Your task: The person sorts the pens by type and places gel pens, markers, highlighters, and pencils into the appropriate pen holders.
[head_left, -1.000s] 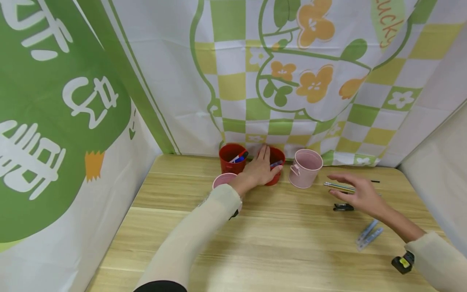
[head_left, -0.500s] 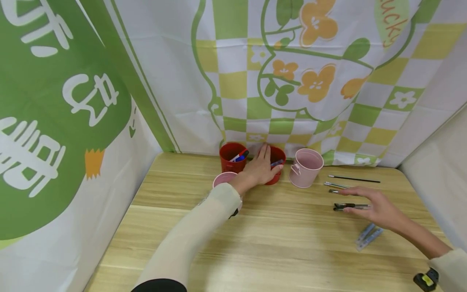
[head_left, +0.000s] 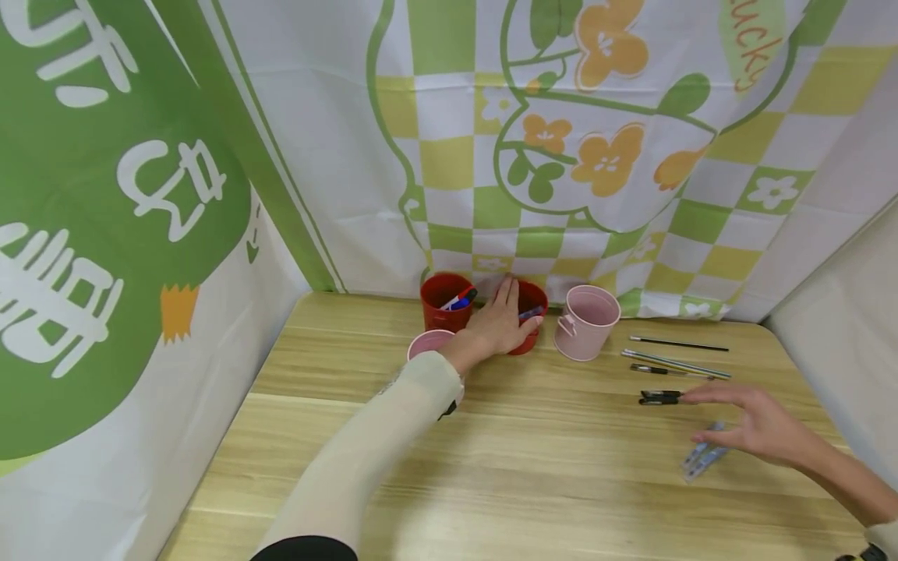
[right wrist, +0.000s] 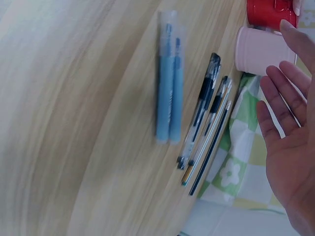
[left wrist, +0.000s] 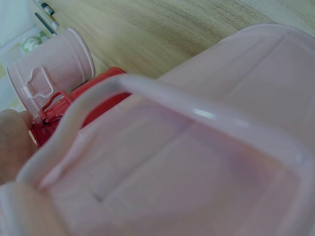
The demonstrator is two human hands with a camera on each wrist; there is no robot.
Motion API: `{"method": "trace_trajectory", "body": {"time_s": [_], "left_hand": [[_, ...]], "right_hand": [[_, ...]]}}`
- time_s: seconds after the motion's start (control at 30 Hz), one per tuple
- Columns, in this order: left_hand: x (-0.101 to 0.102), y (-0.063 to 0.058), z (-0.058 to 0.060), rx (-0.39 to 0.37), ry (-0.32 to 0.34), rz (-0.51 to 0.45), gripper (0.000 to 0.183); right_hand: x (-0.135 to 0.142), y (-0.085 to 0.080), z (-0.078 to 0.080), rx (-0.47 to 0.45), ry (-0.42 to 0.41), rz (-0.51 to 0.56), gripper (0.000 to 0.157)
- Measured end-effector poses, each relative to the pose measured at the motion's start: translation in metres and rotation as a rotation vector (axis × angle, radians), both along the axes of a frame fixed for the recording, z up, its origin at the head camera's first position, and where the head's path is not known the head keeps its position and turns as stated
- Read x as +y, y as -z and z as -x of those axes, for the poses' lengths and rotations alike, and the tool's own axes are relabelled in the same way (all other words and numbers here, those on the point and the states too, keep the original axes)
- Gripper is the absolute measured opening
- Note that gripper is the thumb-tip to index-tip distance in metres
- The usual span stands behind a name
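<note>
My left hand (head_left: 495, 321) rests across the rim of a red bucket (head_left: 539, 294), its fingers straight and its thumb over the front. Some bluish pens (head_left: 531, 312) show inside that bucket. In the left wrist view a pink bucket (left wrist: 221, 172) fills the foreground. My right hand (head_left: 761, 425) hovers with spread fingers and holds nothing. Beneath it in the head view lie two light-blue pens (head_left: 694, 466), fully seen in the right wrist view as blue pens (right wrist: 167, 98). Black-capped pens (head_left: 658, 397) lie close to its fingertips.
Another red bucket (head_left: 436, 300) holds markers. A pink bucket (head_left: 588, 331) stands right of my left hand. Behind the black-capped pens lie another pen (head_left: 648, 368), pencils (head_left: 673, 363) and a thin black pencil (head_left: 680, 344). A printed curtain (head_left: 449, 171) hangs along the table's back edge.
My right hand has moved right and toward me, away from the pencils and over the light-blue pens, uncovering the pencils and a black-capped pen. My left hand has stayed on the red bucket.
</note>
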State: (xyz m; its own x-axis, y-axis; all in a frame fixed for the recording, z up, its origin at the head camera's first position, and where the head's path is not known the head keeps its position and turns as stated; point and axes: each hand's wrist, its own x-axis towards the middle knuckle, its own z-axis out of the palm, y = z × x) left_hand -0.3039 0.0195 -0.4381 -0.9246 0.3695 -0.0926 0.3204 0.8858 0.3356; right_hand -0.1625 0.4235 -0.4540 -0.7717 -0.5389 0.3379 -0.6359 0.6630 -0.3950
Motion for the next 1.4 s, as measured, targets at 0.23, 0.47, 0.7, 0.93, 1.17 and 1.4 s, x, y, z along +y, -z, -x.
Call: {"method": "trace_trajectory", "body": {"time_s": [0.23, 0.47, 0.7, 0.93, 1.17, 1.4], "left_hand": [[-0.001, 0.002, 0.001, 0.004, 0.004, 0.010, 0.090], [-0.002, 0.003, 0.001, -0.003, 0.006, 0.002, 0.090], [-0.002, 0.003, 0.002, -0.003, 0.011, -0.001, 0.091], [-0.001, 0.005, 0.002, -0.004, 0.001, 0.004, 0.091], [-0.001, 0.005, 0.002, -0.001, -0.001, 0.001, 0.091], [-0.001, 0.003, 0.001, -0.001, 0.011, -0.010, 0.091]], "right_hand": [[0.014, 0.008, -0.009, -0.004, -0.012, -0.044, 0.061], [0.024, 0.023, -0.014, 0.023, -0.040, -0.027, 0.057], [0.030, 0.034, -0.015, 0.007, -0.093, 0.009, 0.053], [0.035, 0.046, -0.015, -0.012, -0.122, 0.025, 0.048], [0.040, 0.057, -0.013, 0.031, -0.122, 0.016, 0.048], [0.035, 0.060, -0.015, 0.009, -0.121, 0.008, 0.045]]}}
